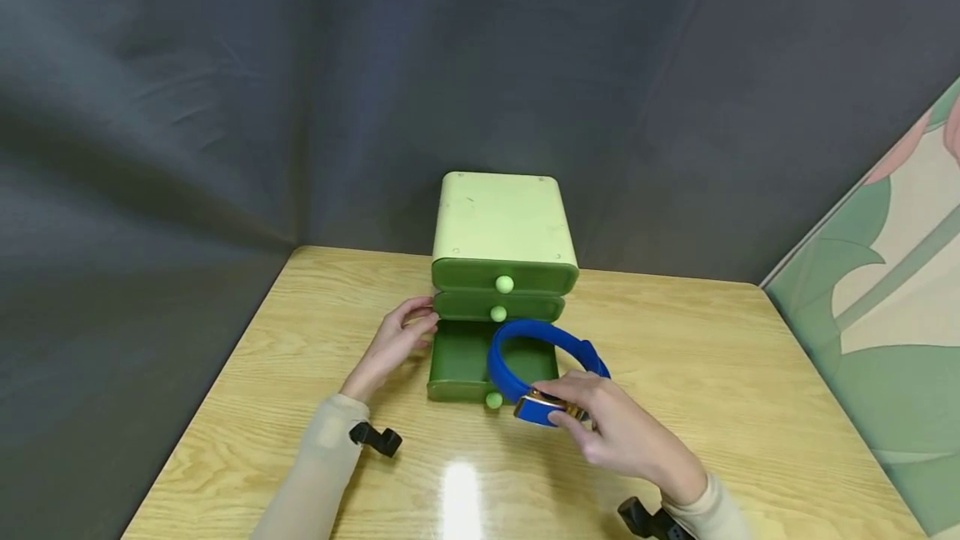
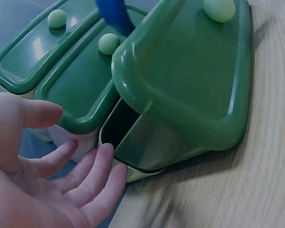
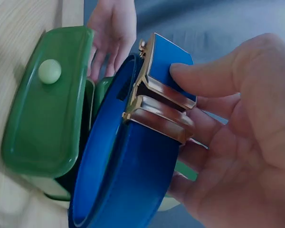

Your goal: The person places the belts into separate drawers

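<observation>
A blue belt (image 1: 516,332), looped into a ring, hangs from my right hand (image 1: 626,427), which pinches its gold-edged buckle (image 3: 164,90) between thumb and fingers. The loop overlaps the pulled-out bottom drawer (image 1: 461,357) of a small green cabinet (image 1: 502,219) in the head view. This drawer's green front (image 2: 190,71) carries a pale round knob (image 2: 219,8). My left hand (image 1: 397,344) rests at the cabinet's left side, fingers loosely spread beside the open drawer. In the left wrist view its fingertips (image 2: 104,152) come right up to the cabinet's side.
Above the bottom drawer, the middle drawer (image 1: 457,305) juts slightly and the top drawer (image 1: 465,275) sits under the cream-coloured top. The cabinet stands on a light wooden table (image 1: 720,357). Dark grey curtain (image 1: 637,107) hangs behind, with a leaf-patterned cloth (image 1: 900,315) at the right.
</observation>
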The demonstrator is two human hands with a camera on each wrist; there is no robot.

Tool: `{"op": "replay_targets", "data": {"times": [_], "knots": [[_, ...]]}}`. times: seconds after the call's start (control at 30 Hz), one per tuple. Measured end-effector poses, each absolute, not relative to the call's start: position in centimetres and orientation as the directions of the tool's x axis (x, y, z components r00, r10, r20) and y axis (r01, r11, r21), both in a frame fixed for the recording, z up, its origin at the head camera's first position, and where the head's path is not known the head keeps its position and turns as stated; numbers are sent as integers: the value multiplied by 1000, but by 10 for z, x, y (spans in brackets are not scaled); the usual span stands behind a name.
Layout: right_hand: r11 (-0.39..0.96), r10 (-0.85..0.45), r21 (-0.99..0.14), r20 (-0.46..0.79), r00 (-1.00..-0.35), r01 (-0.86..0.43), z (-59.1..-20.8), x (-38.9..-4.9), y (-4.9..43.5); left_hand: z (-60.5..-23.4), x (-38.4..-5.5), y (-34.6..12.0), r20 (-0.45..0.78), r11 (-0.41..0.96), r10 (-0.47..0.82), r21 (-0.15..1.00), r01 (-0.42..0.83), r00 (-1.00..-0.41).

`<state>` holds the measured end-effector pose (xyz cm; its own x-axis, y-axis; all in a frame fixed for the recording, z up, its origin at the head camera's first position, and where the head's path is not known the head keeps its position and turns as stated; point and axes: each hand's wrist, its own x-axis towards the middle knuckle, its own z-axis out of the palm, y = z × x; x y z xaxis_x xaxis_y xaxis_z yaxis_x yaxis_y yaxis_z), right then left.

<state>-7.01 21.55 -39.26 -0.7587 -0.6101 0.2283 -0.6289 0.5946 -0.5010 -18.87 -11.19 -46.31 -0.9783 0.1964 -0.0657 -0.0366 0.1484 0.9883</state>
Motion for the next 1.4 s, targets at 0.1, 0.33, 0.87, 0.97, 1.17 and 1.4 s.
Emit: {"op": "replay_targets", "data": {"times": [0.1, 0.33, 0.87, 0.97, 1.17, 1.4], "knots": [[603, -631, -464, 221, -744, -649, -391, -70, 210, -463, -189, -113, -66, 143, 197, 989, -38, -978], [589, -645, -434, 256, -720, -682, -397, -75, 203, -466, -189, -114, -59, 144, 213, 989, -29, -975], [603, -628, -513, 167, -760, -611, -413, -101, 187, -465, -190, -114, -73, 152, 206, 987, -42, -976], [612, -625, -519, 145, -767, -597, -413, -107, 185, -464, -190, -114, -78, 154, 201, 987, -47, -976], [601, -635, -515, 157, -756, -611, -417, -120, 182, -464, -190, -114, -74, 154, 203, 987, -43, -976], [593, -627, -507, 197, -754, -626, -427, -132, 182, -465, -190, -112, -69, 154, 199, 987, -38, -978]]}}
